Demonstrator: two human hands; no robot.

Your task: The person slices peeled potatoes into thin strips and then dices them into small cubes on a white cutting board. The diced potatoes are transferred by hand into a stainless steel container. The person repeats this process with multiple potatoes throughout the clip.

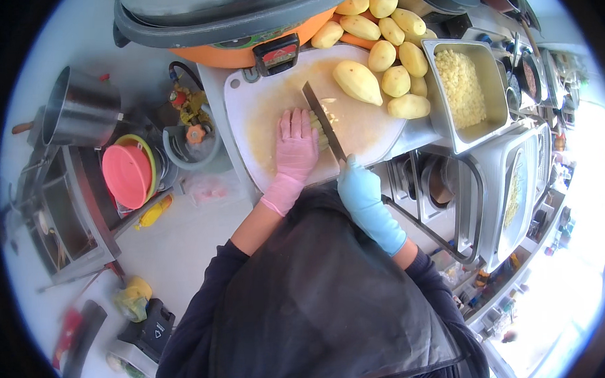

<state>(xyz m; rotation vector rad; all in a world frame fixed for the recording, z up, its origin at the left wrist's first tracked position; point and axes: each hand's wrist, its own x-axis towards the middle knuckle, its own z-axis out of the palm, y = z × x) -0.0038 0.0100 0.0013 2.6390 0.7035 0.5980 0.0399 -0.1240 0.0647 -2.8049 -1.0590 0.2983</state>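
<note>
My left hand (pixel 297 148), in a pink glove, lies flat with its fingers over a bundle of pale cut sticks (pixel 319 130), probably potato, on a white cutting board (pixel 259 105). My right hand (pixel 358 187), in a light blue glove, is closed around the handle of a kitchen knife (pixel 324 121). The blade stands along the right side of the sticks, pointing away from me. A few small pale pieces (pixel 331 113) lie just right of the blade. A large peeled potato (pixel 357 82) rests on the board farther right.
Several peeled potatoes (pixel 395 81) crowd the board's back right. Beyond them stands a steel pan of pale diced pieces (pixel 461 88). A large orange lidded container (pixel 218 56) borders the board's back left. Left and below are a gas valve (pixel 192 113) and a pink basin (pixel 127 176).
</note>
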